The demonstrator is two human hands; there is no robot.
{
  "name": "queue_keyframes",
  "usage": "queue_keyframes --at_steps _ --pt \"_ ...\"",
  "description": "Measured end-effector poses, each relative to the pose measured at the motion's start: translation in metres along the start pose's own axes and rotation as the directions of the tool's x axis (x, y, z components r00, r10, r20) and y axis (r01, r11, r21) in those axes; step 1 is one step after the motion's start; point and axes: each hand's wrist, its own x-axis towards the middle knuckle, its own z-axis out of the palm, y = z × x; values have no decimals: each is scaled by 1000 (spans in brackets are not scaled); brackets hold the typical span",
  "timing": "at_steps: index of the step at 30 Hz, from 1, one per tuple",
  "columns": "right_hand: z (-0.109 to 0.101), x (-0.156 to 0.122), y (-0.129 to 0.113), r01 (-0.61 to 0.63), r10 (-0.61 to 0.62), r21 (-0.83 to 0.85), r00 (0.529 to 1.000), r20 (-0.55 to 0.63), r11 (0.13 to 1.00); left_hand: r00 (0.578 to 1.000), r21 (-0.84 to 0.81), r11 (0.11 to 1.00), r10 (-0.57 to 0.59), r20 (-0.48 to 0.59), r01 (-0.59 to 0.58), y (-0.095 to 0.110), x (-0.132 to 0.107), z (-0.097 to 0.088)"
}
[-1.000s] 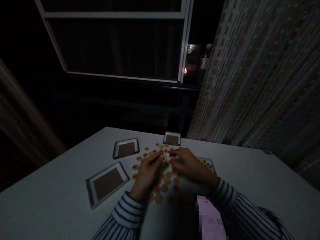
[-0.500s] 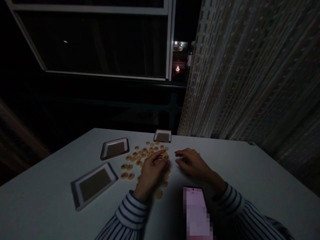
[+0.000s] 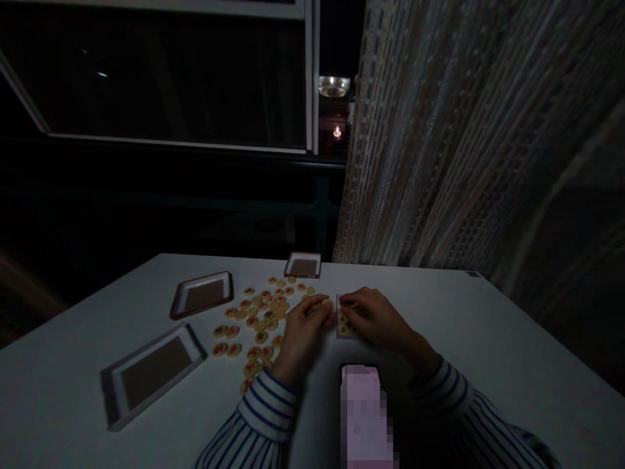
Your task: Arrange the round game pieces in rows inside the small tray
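Several round pale game pieces with red marks lie scattered on a white table. My left hand pinches one such piece between thumb and fingers, just left of a small tray that holds a few pieces. My right hand rests curled over that tray, its fingertips pressed together at the tray's far edge; whether it holds anything is hidden. Both arms wear striped sleeves.
Three shallow white-rimmed trays lie on the table: one at the front left, one further back, a small one at the far edge. A lit phone lies between my forearms. A curtain hangs at right, a dark window behind.
My view has swung right, so everything sits further left in frame. My left hand carried the piece rightward to the small tray, now uncovered beside my right hand.
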Motion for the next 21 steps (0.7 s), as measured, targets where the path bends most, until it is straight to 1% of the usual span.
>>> queue_keyframes --at_steps 2,6,11,17,21 --pt "0 -1 2 16 -16 -9 1000 11 1000 1000 1 1000 1 6 -1 -3 2 3" --pt "0 -3 7 48 -47 -27 998 38 999 1000 -19 1000 -14 -21 14 -14 4 7" --pt "2 -4 10 59 -53 -66 994 94 996 999 -63 998 -32 -22 31 -27 7 8" --pt "5 -5 17 57 -47 -97 993 104 994 997 -93 995 -34 68 40 -26 3 8" --pt "6 -5 19 76 -63 -126 993 103 989 997 -94 995 -25 79 32 -25 2 8"
